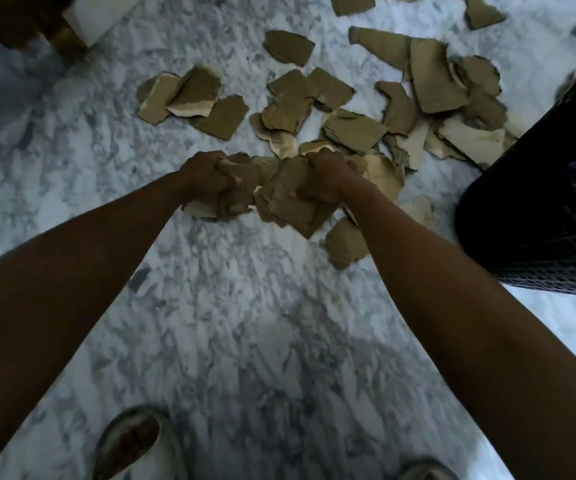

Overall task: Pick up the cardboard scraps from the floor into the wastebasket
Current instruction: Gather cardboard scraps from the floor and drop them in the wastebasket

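Torn brown cardboard scraps (348, 129) lie scattered over the marble floor ahead of me, thickest toward the right. My left hand (203, 178) grips a bunch of scraps (231, 199) just above the floor. My right hand (324, 178) holds a thicker stack of scraps (290, 209), with my thumb over its top. The two bundles touch in the middle. A black mesh wastebasket (539, 216) stands at the right, close to my right forearm; its opening is out of view.
White-and-grey marble floor (245, 323) spreads around me. My two feet (127, 441) show at the bottom edge. A dark wooden piece of furniture with a white panel (99, 15) stands at the top left. More scraps (352, 3) lie at the top edge.
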